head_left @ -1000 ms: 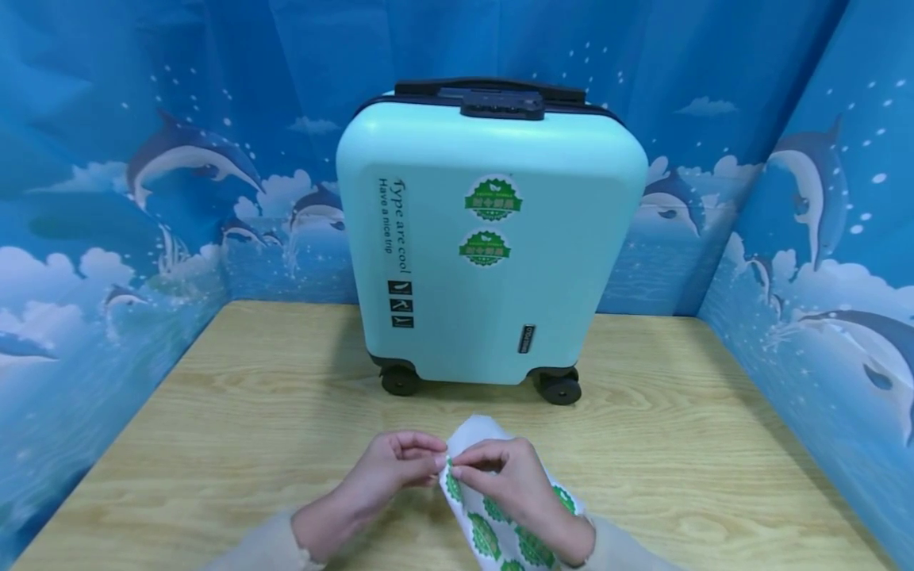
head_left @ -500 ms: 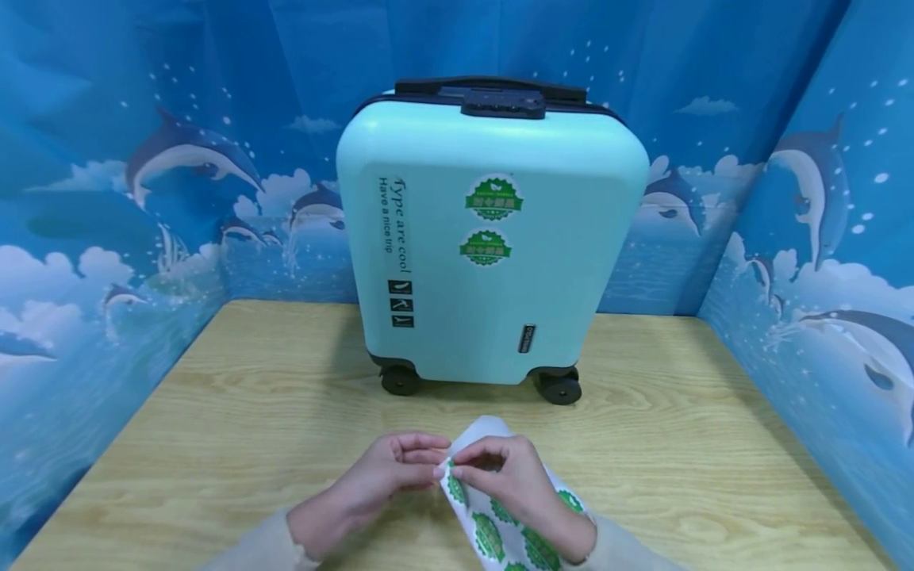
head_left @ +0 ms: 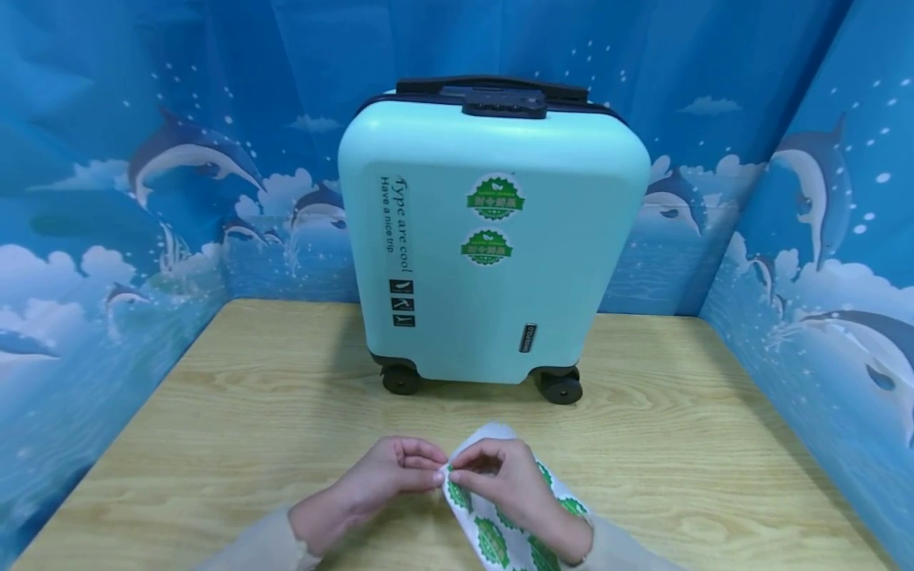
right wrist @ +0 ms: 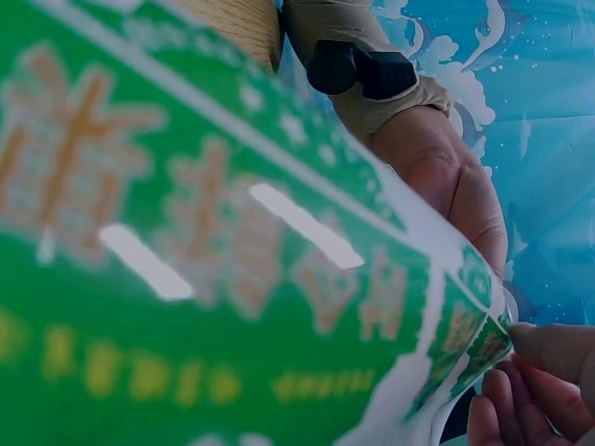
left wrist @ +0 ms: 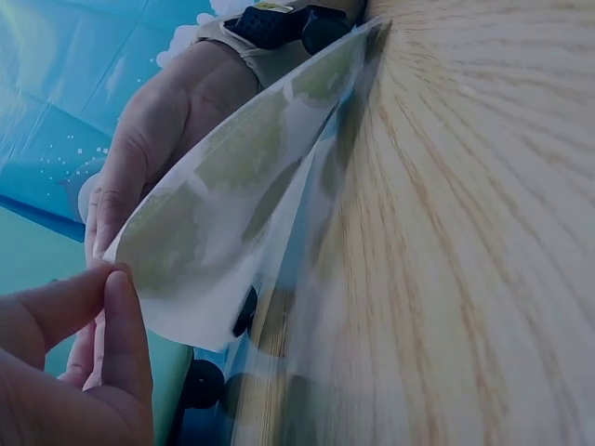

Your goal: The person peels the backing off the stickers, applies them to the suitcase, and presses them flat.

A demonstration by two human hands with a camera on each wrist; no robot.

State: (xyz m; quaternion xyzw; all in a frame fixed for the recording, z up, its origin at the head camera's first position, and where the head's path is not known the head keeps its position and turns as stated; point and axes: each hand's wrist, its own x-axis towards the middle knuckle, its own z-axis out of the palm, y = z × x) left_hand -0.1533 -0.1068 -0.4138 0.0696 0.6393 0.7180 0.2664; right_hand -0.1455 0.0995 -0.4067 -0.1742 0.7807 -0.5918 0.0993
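Observation:
Close in front of the suitcase, a white sticker sheet (head_left: 493,542) with several green scalloped stickers is held at an angle over the table. My left hand (head_left: 389,473) pinches its upper left edge between thumb and forefinger; the left wrist view shows that grip at the sheet's edge (left wrist: 186,223). Right beside it, the thumb and forefinger of my right hand (head_left: 510,484) pinch at a green sticker (head_left: 459,496) by the same edge. The sheet curves across most of the right wrist view, its green print (right wrist: 223,260) large and blurred.
A mint-green suitcase (head_left: 443,317) stands upright on black wheels (head_left: 560,388) at the back of the wooden table (head_left: 250,412). Two green stickers (head_left: 496,198) sit on its front, beside black lettering (head_left: 395,226). Blue dolphin-print curtains (head_left: 178,262) line the back and sides.
The sheet's top corner has dipped slightly, and more of its stickers show beside my right hand. Both hands stay almost in place, pinching at the sheet's edge.

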